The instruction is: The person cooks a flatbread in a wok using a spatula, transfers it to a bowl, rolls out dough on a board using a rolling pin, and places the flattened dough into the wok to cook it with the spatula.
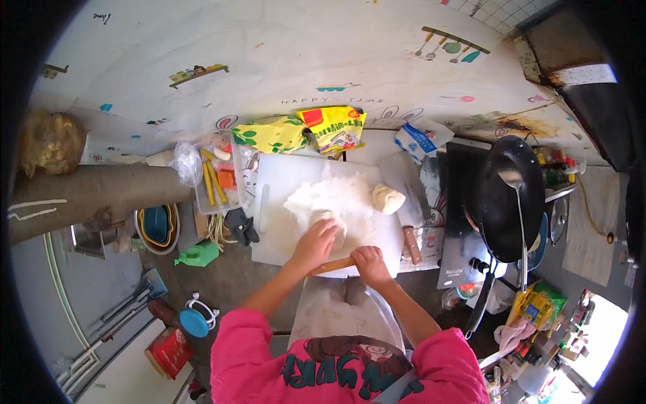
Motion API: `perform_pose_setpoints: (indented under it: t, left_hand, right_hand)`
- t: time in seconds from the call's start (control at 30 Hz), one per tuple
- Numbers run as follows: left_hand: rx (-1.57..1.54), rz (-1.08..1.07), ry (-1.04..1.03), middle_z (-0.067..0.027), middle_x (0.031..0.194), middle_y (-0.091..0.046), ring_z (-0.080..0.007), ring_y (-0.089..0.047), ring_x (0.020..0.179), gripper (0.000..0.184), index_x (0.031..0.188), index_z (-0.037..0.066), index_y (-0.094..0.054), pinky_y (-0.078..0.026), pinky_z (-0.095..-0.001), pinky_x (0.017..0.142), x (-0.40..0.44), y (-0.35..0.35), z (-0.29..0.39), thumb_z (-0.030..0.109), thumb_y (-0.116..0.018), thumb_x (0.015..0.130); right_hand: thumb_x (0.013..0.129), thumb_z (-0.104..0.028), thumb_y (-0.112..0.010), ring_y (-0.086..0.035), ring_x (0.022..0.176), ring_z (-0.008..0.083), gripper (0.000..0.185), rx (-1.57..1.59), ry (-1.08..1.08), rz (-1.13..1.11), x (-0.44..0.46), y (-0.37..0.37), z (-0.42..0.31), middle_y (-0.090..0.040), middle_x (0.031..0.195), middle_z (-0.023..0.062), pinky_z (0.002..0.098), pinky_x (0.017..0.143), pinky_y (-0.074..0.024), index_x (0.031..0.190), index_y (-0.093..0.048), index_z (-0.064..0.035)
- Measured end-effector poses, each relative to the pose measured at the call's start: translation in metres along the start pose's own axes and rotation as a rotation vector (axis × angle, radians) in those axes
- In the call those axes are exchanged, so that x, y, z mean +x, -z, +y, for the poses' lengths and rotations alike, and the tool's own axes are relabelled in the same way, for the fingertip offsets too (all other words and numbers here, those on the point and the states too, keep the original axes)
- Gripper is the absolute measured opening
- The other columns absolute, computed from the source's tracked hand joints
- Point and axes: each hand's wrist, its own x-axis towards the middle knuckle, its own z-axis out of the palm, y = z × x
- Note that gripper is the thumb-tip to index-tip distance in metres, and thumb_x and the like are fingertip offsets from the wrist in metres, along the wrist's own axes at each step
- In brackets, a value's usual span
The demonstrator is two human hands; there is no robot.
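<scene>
Cutting board [274, 236]: bare strip left; cleaver [408, 192] by right edge.
Left hand [316, 242]: unclenched, touching floury dough [341, 231].
Right hand [371, 265]: grasping rolling pin [334, 266], near edge.

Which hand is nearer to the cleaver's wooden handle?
Right. The right hand, on the rolling pin, is left of the handle; the left hand is farther left, over the flour.

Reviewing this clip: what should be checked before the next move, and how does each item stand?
1. Right hand has a grip on the rolling pin: ok.
2. Left hand at the flattened dough: ok.
3. Flour spread on the white board: ok.
4. Cleaver apart from both hands: ok, right of them.
5. Dough evenly thick: cannot tell, fingers partly cover it.
</scene>
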Motion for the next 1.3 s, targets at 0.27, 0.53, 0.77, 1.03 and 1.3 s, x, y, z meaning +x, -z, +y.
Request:
perform_pose_setpoints:
  t: [0.27,0.53,0.77,1.03,1.3]
  left_hand:
    - [0.082,-0.190,0.354,-0.0145,0.132,-0.050,-0.0328,-0.047,0.121,0.036,0.116,0.005,-0.059,-0.044,-0.0390,0.091,0.003,0.012,-0.006,0.014,-0.058,0.081]
    - [0.292,0.162,0.486,-0.0177,0.146,-0.032,-0.0356,-0.031,0.134,0.062,0.137,-0.001,-0.036,-0.027,-0.0528,0.106,-0.029,-0.003,-0.020,0.019,-0.057,0.082]
    - [0.338,0.271,0.552,-0.0168,0.150,-0.025,-0.0326,-0.023,0.139,0.067,0.142,-0.002,-0.028,-0.018,-0.0528,0.110,0.015,-0.002,-0.044,0.020,-0.053,0.083]
    - [0.339,0.168,0.545,-0.0179,0.149,-0.025,-0.0329,-0.022,0.139,0.070,0.142,-0.004,-0.025,-0.018,-0.0528,0.110,-0.004,-0.006,-0.035,0.026,-0.054,0.085]
    - [0.135,0.087,0.279,-0.0220,0.140,-0.039,-0.0353,-0.037,0.130,0.058,0.134,-0.001,-0.041,-0.030,-0.0513,0.104,-0.045,-0.005,0.001,0.019,-0.058,0.083]
  right_hand:
    - [0.081,-0.009,-0.054,-0.054,0.099,0.0245,0.023,-0.079,-0.033,0.053,0.011,0.006,-0.004,-0.056,0.102,0.0076,0.0394,0.089,-0.0383,0.104,-0.056,-0.0079]
    - [0.080,-0.027,-0.063,-0.052,0.097,0.0255,0.032,-0.213,-0.129,0.079,0.041,-0.003,-0.010,-0.055,0.100,0.0083,0.0409,0.085,-0.0382,0.102,-0.053,-0.0069]
    - [0.080,-0.032,-0.063,-0.049,0.105,0.0271,0.041,-0.254,-0.172,0.105,0.094,-0.008,0.016,-0.053,0.110,0.0099,0.0418,0.090,-0.0372,0.108,-0.051,-0.0054]
    - [0.085,-0.041,-0.056,-0.027,0.136,0.0276,0.072,-0.369,-0.230,0.035,0.095,-0.002,0.007,-0.033,0.144,0.0130,0.0438,0.111,-0.0202,0.139,-0.031,-0.0011]
    - [0.085,-0.027,-0.055,-0.036,0.127,0.0273,0.051,-0.292,-0.152,0.039,0.023,-0.033,-0.003,-0.041,0.133,0.0133,0.0444,0.107,-0.0250,0.128,-0.044,-0.0028]
